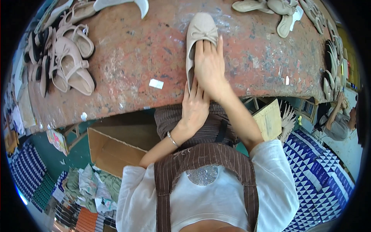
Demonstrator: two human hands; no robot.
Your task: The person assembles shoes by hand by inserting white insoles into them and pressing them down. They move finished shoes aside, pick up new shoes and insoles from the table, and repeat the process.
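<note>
A beige ballet flat (202,25) with a small bow lies on the worn reddish counter (131,50), near its front edge, its rounded toe pointing away from the person and its heel end toward them. The right hand (210,67) lies over the shoe's opening and covers much of its right side: two fingers reach inside, just behind the bow, while another runs along the outside, so this hand is clamped on the shoe's right side. The left hand (196,108), with a silver bracelet (172,139) at its wrist, is at the heel end, closer to the body, its fingertips up against the shoe; whether they grip it cannot be told. The two hands meet there, the left fingers partly beneath the right hand. To the left of the shoe, well clear of both hands, a small white label (156,84) lies flat, and beyond it strapped beige shoes (73,65) crowd the counter's left end. More beige flats (253,6) lie at the far right.
</note>
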